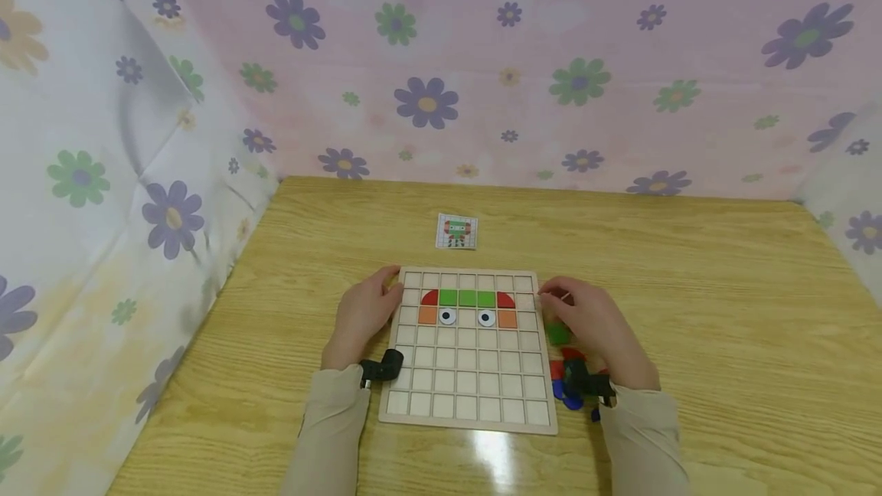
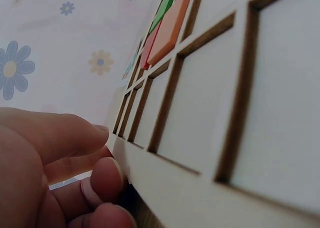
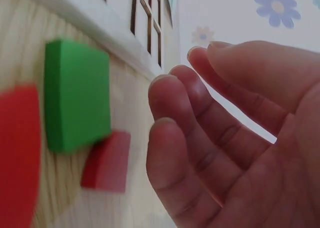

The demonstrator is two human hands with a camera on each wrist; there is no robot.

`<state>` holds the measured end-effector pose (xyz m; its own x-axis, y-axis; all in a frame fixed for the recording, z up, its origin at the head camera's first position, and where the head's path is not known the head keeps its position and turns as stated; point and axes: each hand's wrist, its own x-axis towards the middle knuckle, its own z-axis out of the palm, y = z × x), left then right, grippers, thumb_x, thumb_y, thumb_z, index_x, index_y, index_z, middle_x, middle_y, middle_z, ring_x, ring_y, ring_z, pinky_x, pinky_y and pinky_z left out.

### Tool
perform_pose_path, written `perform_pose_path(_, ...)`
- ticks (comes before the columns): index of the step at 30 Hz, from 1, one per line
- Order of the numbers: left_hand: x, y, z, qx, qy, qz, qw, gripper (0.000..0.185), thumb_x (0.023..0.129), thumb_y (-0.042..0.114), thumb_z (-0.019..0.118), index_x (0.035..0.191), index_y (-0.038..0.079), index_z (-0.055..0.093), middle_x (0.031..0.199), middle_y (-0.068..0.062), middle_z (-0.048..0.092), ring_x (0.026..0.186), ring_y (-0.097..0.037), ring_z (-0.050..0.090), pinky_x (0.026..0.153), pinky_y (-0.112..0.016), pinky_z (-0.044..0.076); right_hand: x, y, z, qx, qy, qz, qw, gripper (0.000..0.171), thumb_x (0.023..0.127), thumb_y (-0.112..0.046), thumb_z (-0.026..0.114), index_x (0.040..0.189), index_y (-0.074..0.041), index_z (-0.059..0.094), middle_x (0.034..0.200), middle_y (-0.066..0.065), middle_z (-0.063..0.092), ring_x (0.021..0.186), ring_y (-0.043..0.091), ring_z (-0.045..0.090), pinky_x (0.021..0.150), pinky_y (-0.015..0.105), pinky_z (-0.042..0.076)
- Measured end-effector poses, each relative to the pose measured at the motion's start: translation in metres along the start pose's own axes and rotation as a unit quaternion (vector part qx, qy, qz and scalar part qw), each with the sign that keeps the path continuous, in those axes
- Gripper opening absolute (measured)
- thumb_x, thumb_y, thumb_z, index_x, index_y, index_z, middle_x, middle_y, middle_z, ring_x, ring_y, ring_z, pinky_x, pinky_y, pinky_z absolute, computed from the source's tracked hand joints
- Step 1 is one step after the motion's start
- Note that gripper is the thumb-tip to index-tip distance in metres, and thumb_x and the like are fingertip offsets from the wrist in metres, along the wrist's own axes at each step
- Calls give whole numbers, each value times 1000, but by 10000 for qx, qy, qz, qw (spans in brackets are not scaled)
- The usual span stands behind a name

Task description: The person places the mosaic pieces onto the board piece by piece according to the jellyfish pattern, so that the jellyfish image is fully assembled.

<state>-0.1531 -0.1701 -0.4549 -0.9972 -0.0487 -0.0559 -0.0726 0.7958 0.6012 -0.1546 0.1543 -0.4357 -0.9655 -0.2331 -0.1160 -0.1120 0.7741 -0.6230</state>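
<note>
A wooden grid board [image 1: 467,407] lies on the table between both hands. In its upper rows sit several green squares [image 1: 467,298], a red quarter-round piece [image 1: 430,298] at each end, two orange squares [image 1: 507,318] and two round eye pieces [image 1: 447,317]. My left hand [image 1: 361,316] touches the board's left edge near the upper corner, fingers loosely bent. Beside the upper right edge hovers my right hand [image 1: 592,316], fingers loosely curved with nothing visible between them. Below it lie a loose green square [image 3: 80,95] and a red curved piece [image 3: 107,160].
Behind the board lies a small picture card [image 1: 456,232] showing a coloured figure on a grid. More loose blue pieces [image 1: 572,404] and red ones lie right of the board, partly hidden by the right wrist camera [image 1: 582,381]. Flowered cloth [image 1: 427,102] encloses the wooden table.
</note>
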Motion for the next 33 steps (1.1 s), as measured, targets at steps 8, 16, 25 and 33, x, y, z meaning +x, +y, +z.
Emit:
perform_pose_path(8,0,-1,-1,-130,-93,-104,9998,41,90,36,48,128,22,49,53,2,51,43,-14,48,47,-30,35,-2,13,-10,-53,-87,110,9999,25,91,-29,51,107,-11,58,84,3,60,74,18,53,62,30,43)
perform_pose_path(16,-1,0,-1,-121,-108,-118,9998,41,90,35,48,128,22,49,55,3,52,43,-13,49,49,-30,36,-3,20,-14,-184,-480,-123,9986,21,84,-18,61,101,-7,61,87,4,58,77,19,52,71,38,42)
perform_pose_path(25,-2,0,-2,-137,-92,-94,9998,40,90,34,48,128,21,49,57,3,52,44,-13,48,48,-29,35,-3,18,-13,-339,-523,-194,9979,19,79,-6,60,98,-4,61,91,9,56,80,23,51,73,41,43)
perform_pose_path(33,-1,0,-1,-138,-101,-172,9997,40,90,36,48,128,23,49,57,3,52,44,-13,49,49,-30,36,-2,13,-10,-570,-230,-95,9981,16,82,-12,63,95,-4,63,87,7,58,79,23,52,73,41,43)
